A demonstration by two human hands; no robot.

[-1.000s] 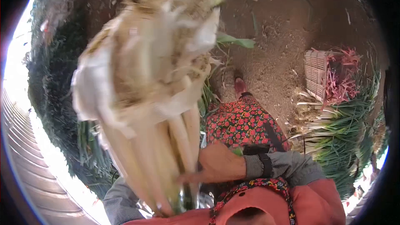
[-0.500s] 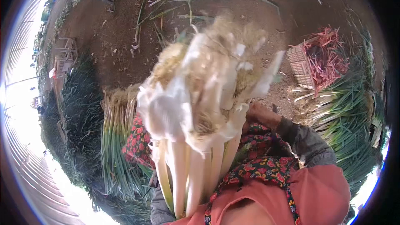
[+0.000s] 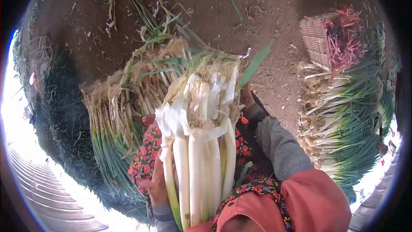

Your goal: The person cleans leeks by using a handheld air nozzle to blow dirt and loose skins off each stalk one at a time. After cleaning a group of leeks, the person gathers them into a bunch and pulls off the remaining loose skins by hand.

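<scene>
A bundle of leeks [image 3: 195,167], white stalks with papery skins peeling around the roots, stands in front of my chest, root ends up. My left hand [image 3: 159,187] grips its left side low on the stalks, thumb outward; its other fingers are mostly hidden. Near the root end, my right hand [image 3: 246,96] is at the bundle's far right side. The roots and a green leaf [image 3: 255,64] beside it hide its fingers, so its grip does not show. A flowered apron [image 3: 146,159] covers my lap behind the bundle.
More leeks [image 3: 111,120] lie piled at left, roots toward the bare soil. At right, a long row of leeks [image 3: 343,116] lies below a crate [image 3: 315,41] of reddish strips. Loose leaves [image 3: 150,21] litter the ground ahead.
The bundle has dropped away from my face and shows sharply instead of blurred. My left hand has come into view, and my right hand has shifted forward and left behind the roots.
</scene>
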